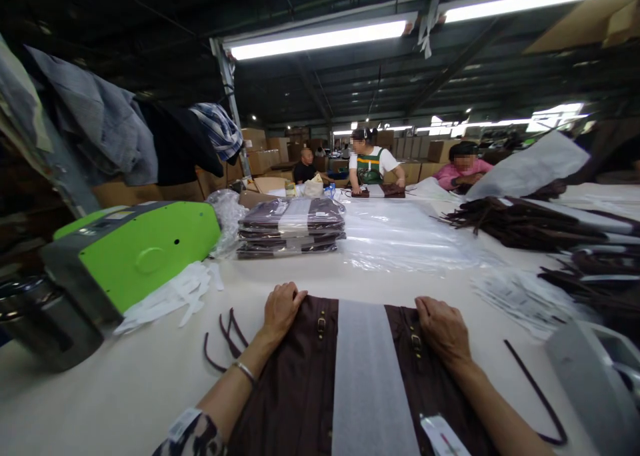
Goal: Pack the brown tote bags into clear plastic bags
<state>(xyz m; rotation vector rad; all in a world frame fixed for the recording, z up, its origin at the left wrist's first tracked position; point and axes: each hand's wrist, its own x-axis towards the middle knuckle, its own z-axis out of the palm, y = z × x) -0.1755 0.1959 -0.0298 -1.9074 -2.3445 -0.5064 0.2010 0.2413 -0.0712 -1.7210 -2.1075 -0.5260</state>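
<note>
A folded dark brown leather-like piece (295,376) lies in front of me, with small brass buckles on both sides and a white paper strip (370,376) down its middle. My left hand (283,313) is at its far left corner, fingers closed over the edge. At the far right corner my right hand (445,329) grips the edge the same way, fingers curled. A white tag (443,436) rests on the piece at the lower right. Thin brown cords (233,336) stick out on the left, and another cord (540,396) trails on the right.
Left stands a green and grey machine (150,253) beside white paper strips (187,293) and a metal container (45,323). Ahead are bagged brown pieces (293,226) and clear plastic bags (400,233). Brown pieces (530,223) pile up at right. Several co-workers (373,163) are across the table.
</note>
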